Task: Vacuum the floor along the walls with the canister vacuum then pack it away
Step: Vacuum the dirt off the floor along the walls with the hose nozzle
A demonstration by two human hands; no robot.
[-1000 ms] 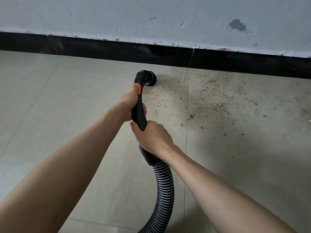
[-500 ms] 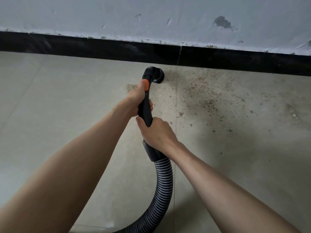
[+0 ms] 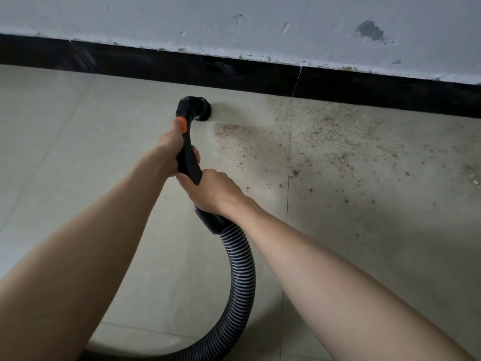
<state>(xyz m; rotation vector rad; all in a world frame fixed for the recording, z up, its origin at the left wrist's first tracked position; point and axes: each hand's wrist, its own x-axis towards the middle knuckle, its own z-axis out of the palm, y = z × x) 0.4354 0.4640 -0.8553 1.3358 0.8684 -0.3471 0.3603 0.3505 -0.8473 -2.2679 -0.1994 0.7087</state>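
Nozzle (image 3: 195,108) near the baseboard (image 3: 234,71).
We grip the handle (image 3: 189,162) with both hands, left (image 3: 171,152), right (image 3: 210,191); grit (image 3: 325,152) covers the floor (image 3: 65,139) rightward.

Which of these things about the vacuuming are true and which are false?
1. Both hands grip the vacuum handle. True: left hand in front, right hand behind.
2. The nozzle is lifted high off the floor. False: it sits on the floor by the black baseboard.
3. The dirt lies right of the nozzle. True.
4. The hose is bright red. False: it is black and ribbed.
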